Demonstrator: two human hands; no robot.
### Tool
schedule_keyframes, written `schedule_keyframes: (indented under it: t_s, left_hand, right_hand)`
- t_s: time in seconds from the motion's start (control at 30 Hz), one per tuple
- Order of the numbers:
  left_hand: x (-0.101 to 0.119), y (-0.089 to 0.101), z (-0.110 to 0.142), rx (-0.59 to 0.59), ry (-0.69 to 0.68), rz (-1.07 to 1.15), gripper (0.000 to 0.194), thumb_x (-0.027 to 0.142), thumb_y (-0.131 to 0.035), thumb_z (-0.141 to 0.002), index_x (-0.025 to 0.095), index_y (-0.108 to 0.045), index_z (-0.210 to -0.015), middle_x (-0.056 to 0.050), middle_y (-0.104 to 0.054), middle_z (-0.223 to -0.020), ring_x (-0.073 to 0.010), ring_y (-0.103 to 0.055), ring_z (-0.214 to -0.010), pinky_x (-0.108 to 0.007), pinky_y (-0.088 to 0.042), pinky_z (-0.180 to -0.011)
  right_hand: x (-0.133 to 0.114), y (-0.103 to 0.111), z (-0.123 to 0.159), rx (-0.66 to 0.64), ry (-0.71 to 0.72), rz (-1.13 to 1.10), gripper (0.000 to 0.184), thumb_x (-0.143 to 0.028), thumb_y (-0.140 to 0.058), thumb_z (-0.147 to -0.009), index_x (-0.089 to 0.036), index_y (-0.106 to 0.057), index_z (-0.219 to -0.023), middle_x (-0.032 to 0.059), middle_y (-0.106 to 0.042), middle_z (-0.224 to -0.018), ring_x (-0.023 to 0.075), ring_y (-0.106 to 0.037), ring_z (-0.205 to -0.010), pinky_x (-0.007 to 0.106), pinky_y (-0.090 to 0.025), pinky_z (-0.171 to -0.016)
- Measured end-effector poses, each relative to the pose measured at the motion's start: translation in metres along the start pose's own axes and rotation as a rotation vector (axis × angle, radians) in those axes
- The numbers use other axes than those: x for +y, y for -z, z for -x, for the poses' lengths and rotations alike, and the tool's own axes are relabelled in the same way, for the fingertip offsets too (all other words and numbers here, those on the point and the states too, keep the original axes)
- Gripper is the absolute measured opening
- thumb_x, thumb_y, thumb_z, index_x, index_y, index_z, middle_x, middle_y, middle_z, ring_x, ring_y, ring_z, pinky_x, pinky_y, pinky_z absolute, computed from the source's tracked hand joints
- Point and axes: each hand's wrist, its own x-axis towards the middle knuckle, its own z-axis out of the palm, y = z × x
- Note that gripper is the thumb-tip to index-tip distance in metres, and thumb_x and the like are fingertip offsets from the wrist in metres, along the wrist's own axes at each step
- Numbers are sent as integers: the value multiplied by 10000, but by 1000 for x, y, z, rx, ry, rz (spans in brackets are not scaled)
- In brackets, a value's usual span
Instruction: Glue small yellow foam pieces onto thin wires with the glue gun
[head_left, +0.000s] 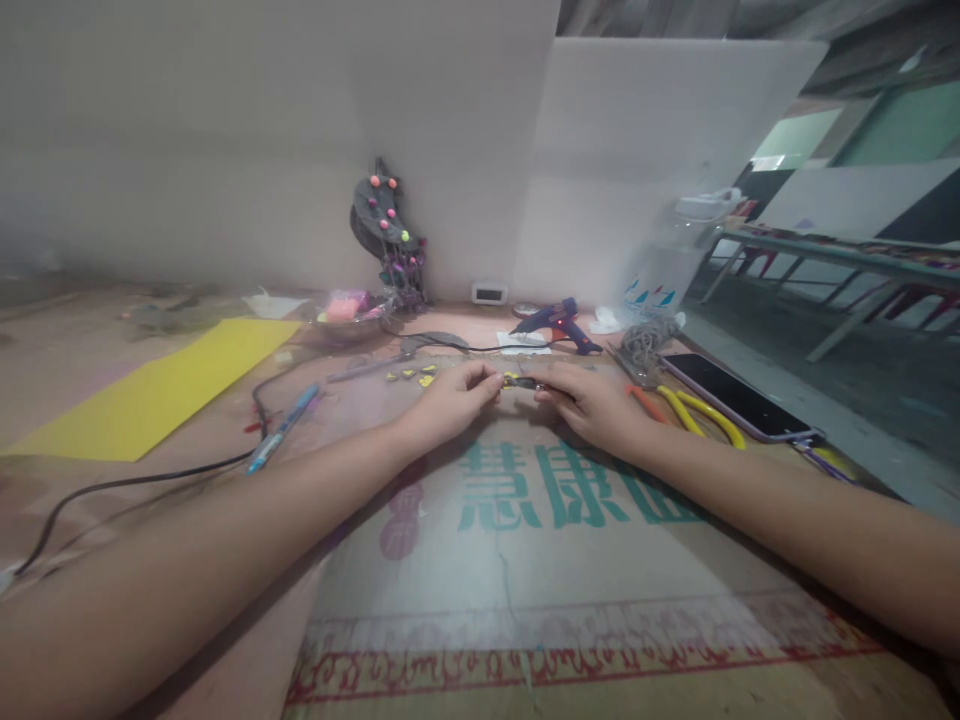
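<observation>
Our left hand (459,402) and right hand (589,400) pinch small yellow-and-dark pieces (516,382) between fingertips, above the printed board (517,570); glue gun (559,322) behind.

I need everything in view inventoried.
Sheet: one, yellow, left.
Pen: one, blue, left.
Cable: count unclear, black, left.
Bowl: one, pink contents, back left.
Crescent ornament: one, grey, back.
Display: one, white, back.
Glue gun: one, dark blue, back.
Bottle: one, clear, back right.
Yarn: one, grey, right.
Phone: one, black, right.
Tools: two, orange, yellow, right.
Scraps: several, yellow, centre.
Board: one, tan, front.
Far table: one, grey, right.
Item: one, dark, between hands.
Left hand: one, bare, centre.
Right hand: one, bare, centre.
</observation>
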Motion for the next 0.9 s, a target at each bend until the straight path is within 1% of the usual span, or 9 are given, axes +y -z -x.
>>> schedule_keyframes:
  t_s: [0.1, 0.2, 0.33, 0.47, 0.57, 0.7, 0.9]
  left_hand:
    - [0, 0, 0, 4, 5, 8, 280, 399, -509, -876, 162, -511, -727, 16, -503, -644, -103, -428, -581, -218, -340, -528]
    - [0, 0, 0, 2, 9, 9, 273, 397, -510, -871, 166, -511, -727, 16, -505, -650, -111, -442, -598, -226, -353, -554]
    - [2, 0, 0, 3, 15, 7, 260, 374, -513, -870, 167, -510, -713, 22, -503, -648, -114, -446, -607, -235, -357, -577]
    - [3, -1, 1, -3, 34, 51, 240, 360, -509, -874, 167, -514, -732, 22, -502, -656, -117, -456, -612, -235, -358, -578]
    - [4, -1, 1, 3, 35, 62, 233, 350, -508, -879, 164, -515, -739, 20, -502, -671, -116, -456, -620, -238, -356, -584]
    - [4, 0, 1, 28, 37, 41, 229, 327, -506, -885, 163, -512, -725, 23, -495, -662, -113, -435, -610, -245, -343, -592]
    - [5, -1, 1, 47, -3, -4, 222, 314, -499, -887, 166, -520, -723, 21, -509, -665, -120, -454, -631, -249, -359, -624]
  right_hand:
    - [-1, 1, 0, 13, -9, 11, 312, -239, -465, -942, -227, -655, -1190, 86, -701, -1035, 231, -656, -950, 395, -536, -834]
    - [-1, 2, 0, 17, -11, 4, 314, -232, -467, -941, -233, -655, -1192, 82, -698, -1021, 229, -651, -958, 395, -532, -843]
    - [-1, 1, 0, 9, -15, -18, 315, -230, -462, -945, -221, -652, -1195, 90, -694, -1064, 232, -648, -996, 402, -526, -872]
    - [-2, 1, 0, 15, -10, -40, 341, -256, -451, -955, -188, -607, -1250, 118, -675, -1163, 256, -619, -1099, 446, -504, -934]
    - [-2, 1, -1, 51, -1, -53, 351, -269, -455, -957, -187, -581, -1274, 125, -663, -1206, 259, -605, -1133, 459, -487, -963]
    - [0, 1, -1, 125, 8, -44, 331, -263, -489, -942, -175, -600, -1241, 131, -672, -1193, 261, -619, -1105, 439, -492, -948]
    - [-3, 3, -2, 57, 19, -38, 329, -254, -482, -949, -168, -593, -1246, 138, -665, -1170, 257, -615, -1085, 419, -498, -923]
